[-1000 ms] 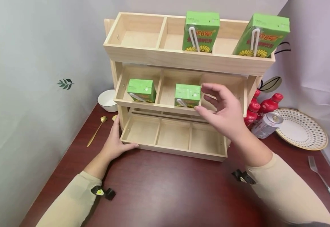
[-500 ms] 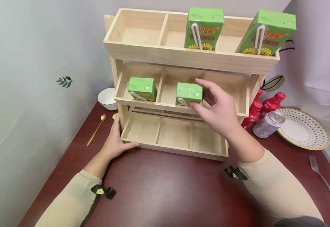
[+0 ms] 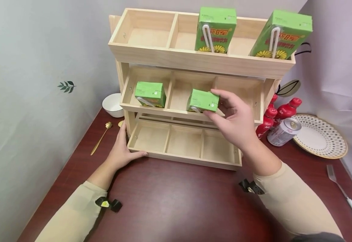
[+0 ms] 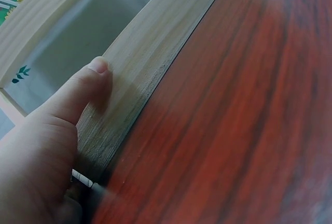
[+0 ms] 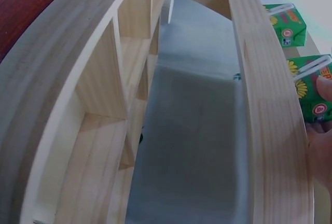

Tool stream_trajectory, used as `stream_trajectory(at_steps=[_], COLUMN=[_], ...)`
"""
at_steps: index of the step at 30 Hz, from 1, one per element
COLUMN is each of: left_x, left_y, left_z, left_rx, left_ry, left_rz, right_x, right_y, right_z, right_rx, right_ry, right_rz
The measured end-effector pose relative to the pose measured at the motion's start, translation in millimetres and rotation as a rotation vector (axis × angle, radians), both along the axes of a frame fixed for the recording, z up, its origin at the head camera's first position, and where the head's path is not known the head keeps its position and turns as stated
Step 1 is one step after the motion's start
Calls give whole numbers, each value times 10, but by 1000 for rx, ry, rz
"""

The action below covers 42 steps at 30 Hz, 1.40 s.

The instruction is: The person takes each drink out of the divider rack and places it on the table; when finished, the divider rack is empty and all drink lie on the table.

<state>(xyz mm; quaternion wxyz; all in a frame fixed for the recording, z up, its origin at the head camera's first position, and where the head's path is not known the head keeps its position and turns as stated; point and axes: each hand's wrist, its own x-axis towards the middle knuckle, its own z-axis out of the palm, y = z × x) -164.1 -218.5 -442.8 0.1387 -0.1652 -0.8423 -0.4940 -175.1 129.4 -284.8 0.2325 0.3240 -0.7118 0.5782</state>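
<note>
A three-tier wooden rack [image 3: 182,158] stands on the dark red table. Two green drink cartons with straws sit in its middle tier. My right hand [image 3: 236,117] pinches the carton [image 3: 204,100] in the middle compartment, thumb at the front and index finger at the back; its top is tilted to the right. The other carton [image 3: 150,94] stands in the left compartment. At the lower left corner my left hand [image 3: 122,148] grips the rack, its thumb [image 4: 85,86] lying over the bottom tier's front board and its fingers along the side.
Two more green cartons, one upright [image 3: 215,30] and one leaning [image 3: 282,35], stand in the top tier. On the right are red bottles [image 3: 288,109], a can [image 3: 284,131], a dotted plate [image 3: 318,137] and a fork [image 3: 345,195]. A white bowl [image 3: 113,105] and gold spoon [image 3: 101,137] lie left.
My right hand, spread beside the middle carton a second ago, has closed on it. The carton has since turned and tilted to the right. My left hand stays on the rack's corner.
</note>
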Motion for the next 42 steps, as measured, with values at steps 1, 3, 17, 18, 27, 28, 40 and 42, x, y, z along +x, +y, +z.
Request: stream_trajectory(at_steps=[1, 3, 17, 18, 27, 28, 40, 42], left_x=[0, -2, 11, 13, 5, 9, 18, 21], left_y=[-2, -7, -25, -28, -8, -6, 2, -7], left_z=[2, 3, 17, 19, -3, -1, 9, 3], left_rx=[-3, -6, -16, -17, -21, -22, -6, -8], left_ry=[1, 1, 14, 15, 21, 22, 26, 19], left_rz=[1, 1, 5, 5, -6, -6, -15, -11], right_x=[2, 7, 99, 110, 198, 209, 358, 380], right_y=[5, 12, 31, 32, 82, 87, 208, 252], right_z=[-9, -18, 1, 6, 54, 59, 163, 156], right_rx=[-6, -19, -101, -104, -141, -150, -214, -242], right_ry=[5, 12, -22, -22, 21, 25, 59, 55], right_rz=[5, 12, 27, 30, 37, 38, 44, 66])
